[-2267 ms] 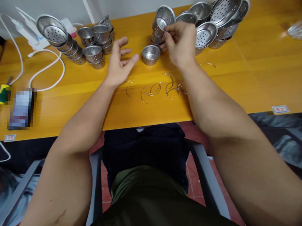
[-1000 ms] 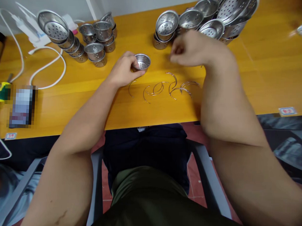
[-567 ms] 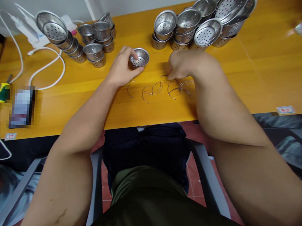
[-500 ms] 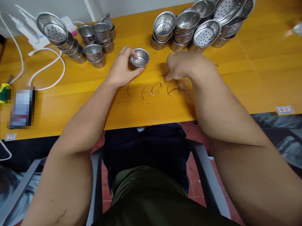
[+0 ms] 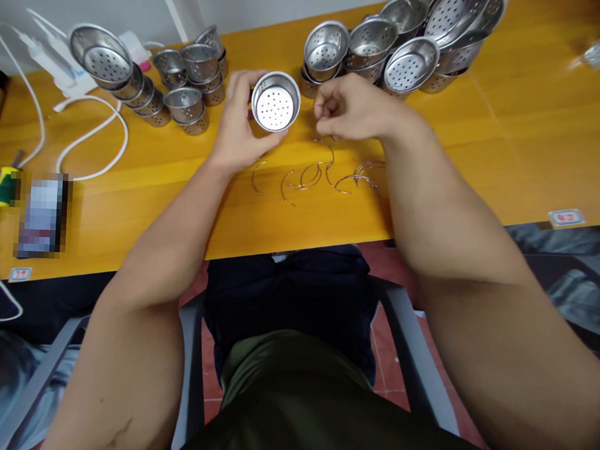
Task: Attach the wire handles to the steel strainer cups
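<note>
A small perforated metal cup (image 5: 276, 104) is gripped in my left hand (image 5: 234, 129), thumb at its near side and fingers around its left and far side. Its mouth tips toward me, so the holed bottom shows. Just right of the cup, my right hand (image 5: 352, 108) has its fingers curled and pressed together; whatever they pinch is hidden or too thin to make out. Several thin curved wires (image 5: 309, 179) lie loose on the table below both hands.
Stacked perforated cups stand at the back left (image 5: 186, 100) and back right (image 5: 370, 42) of the yellow table (image 5: 290, 228). White cables (image 5: 127, 134), a pixelated phone-like object (image 5: 42, 215) and a yellow-green handle (image 5: 4, 185) lie at left. Part of another person (image 5: 5, 378) shows at lower left.
My left hand has raised the cup and tilted its mouth toward me. My right hand has lifted from the wires and moved slightly left and away from me, toward the cup.
</note>
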Available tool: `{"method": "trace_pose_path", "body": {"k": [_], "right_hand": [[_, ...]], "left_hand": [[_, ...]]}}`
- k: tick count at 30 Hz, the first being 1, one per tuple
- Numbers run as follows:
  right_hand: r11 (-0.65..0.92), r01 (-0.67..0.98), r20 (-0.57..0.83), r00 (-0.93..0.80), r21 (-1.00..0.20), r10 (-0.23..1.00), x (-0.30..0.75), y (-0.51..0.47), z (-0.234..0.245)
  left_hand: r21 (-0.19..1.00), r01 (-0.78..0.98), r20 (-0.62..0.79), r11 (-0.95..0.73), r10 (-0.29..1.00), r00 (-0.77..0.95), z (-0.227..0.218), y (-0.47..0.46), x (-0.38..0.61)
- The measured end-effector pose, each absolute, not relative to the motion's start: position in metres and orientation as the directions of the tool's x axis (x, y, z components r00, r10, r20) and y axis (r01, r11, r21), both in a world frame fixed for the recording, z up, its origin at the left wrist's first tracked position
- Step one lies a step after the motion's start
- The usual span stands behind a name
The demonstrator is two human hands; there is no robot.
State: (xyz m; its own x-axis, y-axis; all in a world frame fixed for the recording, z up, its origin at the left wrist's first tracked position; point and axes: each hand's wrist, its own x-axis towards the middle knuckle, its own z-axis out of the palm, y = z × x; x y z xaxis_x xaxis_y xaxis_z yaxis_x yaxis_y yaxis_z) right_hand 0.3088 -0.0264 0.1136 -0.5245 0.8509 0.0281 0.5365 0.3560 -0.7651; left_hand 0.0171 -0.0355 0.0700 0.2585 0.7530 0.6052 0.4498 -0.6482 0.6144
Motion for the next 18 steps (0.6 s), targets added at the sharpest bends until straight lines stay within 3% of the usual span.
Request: {"method": "trace_pose_path", "body": {"k": [3,6,18], "right_hand": [[0.258,0.465,0.003,-0.481,-0.847,0.877,0.305,-0.024,0.106],[0.252,0.413,0.075,-0.398,-0.875,0.914,0.303,-0.019,0.099],[0.170,0.444,0.085,-0.205,-0.880,0.975,0.285,-0.028,0.102]], "left_hand": [[0.678,0.456,0.510,-0.576,0.816,0.273,0.076,-0.043,0.021],[0.693,0.462,0.482,-0.554,0.832,0.275,0.080,-0.049,0.024],[0.509,0.608,0.594,-0.609,0.760,0.265,0.088,-0.058,0.023]]}}
